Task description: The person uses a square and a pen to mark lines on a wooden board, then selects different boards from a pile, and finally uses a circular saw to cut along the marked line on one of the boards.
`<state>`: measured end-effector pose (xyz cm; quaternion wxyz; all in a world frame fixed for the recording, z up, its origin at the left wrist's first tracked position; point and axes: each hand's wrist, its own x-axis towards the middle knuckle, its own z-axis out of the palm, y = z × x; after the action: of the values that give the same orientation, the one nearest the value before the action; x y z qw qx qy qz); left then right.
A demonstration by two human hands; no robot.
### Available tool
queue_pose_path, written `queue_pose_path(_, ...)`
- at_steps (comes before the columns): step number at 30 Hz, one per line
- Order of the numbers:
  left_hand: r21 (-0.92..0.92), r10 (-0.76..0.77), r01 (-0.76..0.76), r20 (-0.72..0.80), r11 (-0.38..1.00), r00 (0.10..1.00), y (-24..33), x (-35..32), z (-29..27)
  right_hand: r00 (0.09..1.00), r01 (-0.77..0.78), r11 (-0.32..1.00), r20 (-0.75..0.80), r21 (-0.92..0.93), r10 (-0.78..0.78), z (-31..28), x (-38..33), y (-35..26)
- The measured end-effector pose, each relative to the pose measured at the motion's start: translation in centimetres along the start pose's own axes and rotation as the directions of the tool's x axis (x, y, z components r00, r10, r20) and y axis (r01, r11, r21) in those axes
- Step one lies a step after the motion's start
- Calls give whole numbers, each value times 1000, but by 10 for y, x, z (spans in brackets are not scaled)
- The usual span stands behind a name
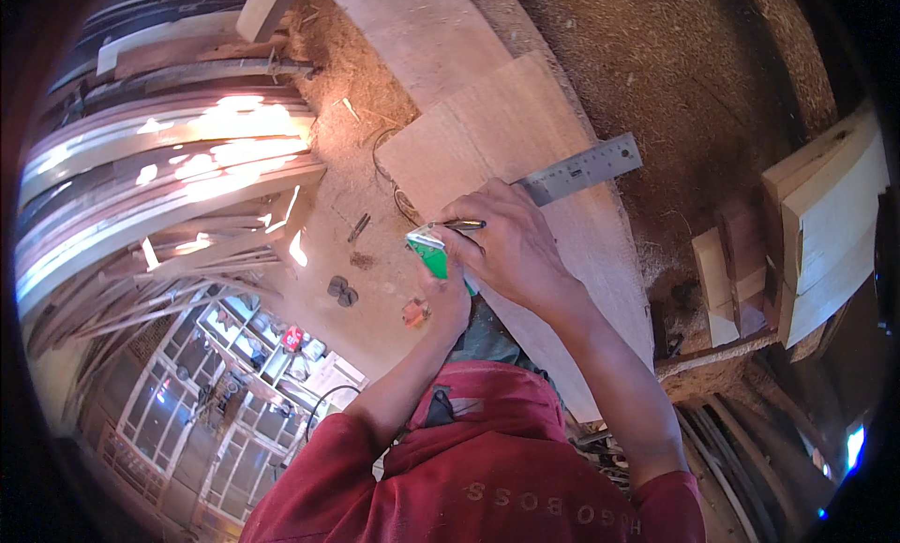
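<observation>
From the head view, our left grip (451, 295) closes around a green tool (429, 258); our right grip (514, 241) pinches a dark pen-like stick (469, 224), the steel ruler (586, 170) jutting beyond it across the wooden board (469, 131) ahead. We seem set for marking, but make out no line, so that likely remains.

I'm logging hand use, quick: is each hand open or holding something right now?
Left hand: closed, holding a green tool.
Right hand: closed on a pencil-like stick; whether it also holds the metal ruler cannot be told.
</observation>
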<state>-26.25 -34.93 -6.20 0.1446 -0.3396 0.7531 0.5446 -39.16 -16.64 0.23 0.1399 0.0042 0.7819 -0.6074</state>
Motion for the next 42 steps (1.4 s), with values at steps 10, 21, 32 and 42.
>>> queue_pose_path(10, 87, 71, -70, -9, 994, 997, 22, -3, 7, 996, 59, 973, 80, -223, -42, 8, 13, -8)
queue_pose_path(21, 37, 121, -119, -40, 992, 992, 20, 1, 11, 999, -39, 902, -21, -430, 33, -40, 14, -16)
queue_pose_path(32, 21, 85, -84, -43, 996, 995, 31, -1, 14, 963, -195, 738, -267, -646, 20, -134, 10, -10)
queue_pose_path(42, -48, 70, -70, -1, 996, 998, 34, -2, 13, 989, 141, 767, 47, -626, -143, -22, 9, -15)
